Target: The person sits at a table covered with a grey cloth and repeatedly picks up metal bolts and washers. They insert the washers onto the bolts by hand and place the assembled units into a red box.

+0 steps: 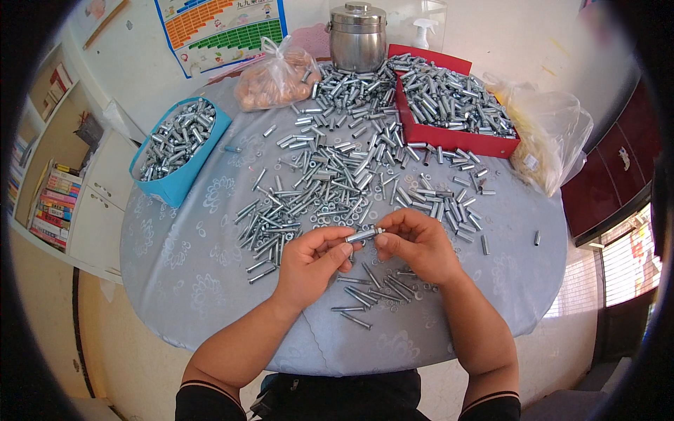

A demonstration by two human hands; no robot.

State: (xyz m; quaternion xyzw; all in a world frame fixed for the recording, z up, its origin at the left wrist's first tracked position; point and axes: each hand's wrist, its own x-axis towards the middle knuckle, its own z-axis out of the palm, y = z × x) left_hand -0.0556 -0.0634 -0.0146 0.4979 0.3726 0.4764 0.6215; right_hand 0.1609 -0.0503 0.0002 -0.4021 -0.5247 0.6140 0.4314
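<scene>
**Both hands pinching one small metal bolt above the desk**

We are holding a short silver bolt (364,234) between our two hands, just above the round desk (175,252) with its pale patterned cloth; our left hand (309,263) is closing its fingers on one end, and our right hand (414,245) is pinching the other end, so both sets of fingers are gripping the same piece. We are judging it stiff, light and smooth, likely slippery, so taking it by the ends with fingertips suits it best. Loose bolts (337,175) are lying scattered across the cloth beyond our hands, with a few more just beneath them; a blue tray (184,177) at the left and a red tray (449,137) at the far right are holding more; a steel canister (358,36) is standing at the far edge.
</scene>
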